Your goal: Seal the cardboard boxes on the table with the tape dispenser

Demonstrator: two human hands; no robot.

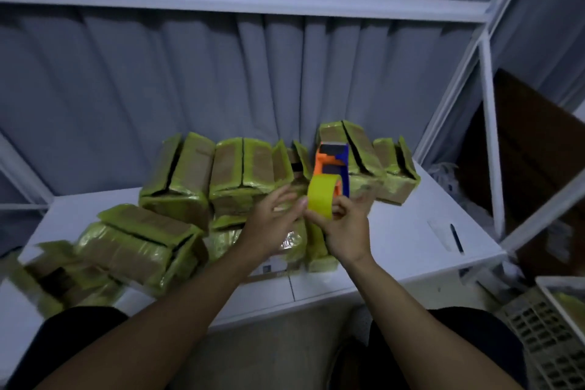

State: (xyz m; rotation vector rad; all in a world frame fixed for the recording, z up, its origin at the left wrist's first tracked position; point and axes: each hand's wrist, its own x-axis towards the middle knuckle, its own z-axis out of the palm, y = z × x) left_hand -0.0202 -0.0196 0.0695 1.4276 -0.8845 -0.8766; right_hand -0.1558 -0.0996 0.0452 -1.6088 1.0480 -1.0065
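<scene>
An orange and blue tape dispenser (332,165) with a yellow-green tape roll (321,196) is held up above the white table (395,244). My right hand (346,228) grips it from below, fingers curled round its handle. My left hand (275,215) reaches to the roll with straight fingers, the fingertips touching the roll's left edge. Several cardboard boxes wrapped in yellow-green tape stand on the table: a row at the back (240,168), a box with flaps up at the left (139,241), and one partly hidden under my hands (297,250).
A white metal rack frame (487,98) rises at the right, with grey curtains behind. A dark pen (456,237) lies on the table's right part. A white slotted basket (547,326) sits at the lower right. More taped boxes blur at the far left edge.
</scene>
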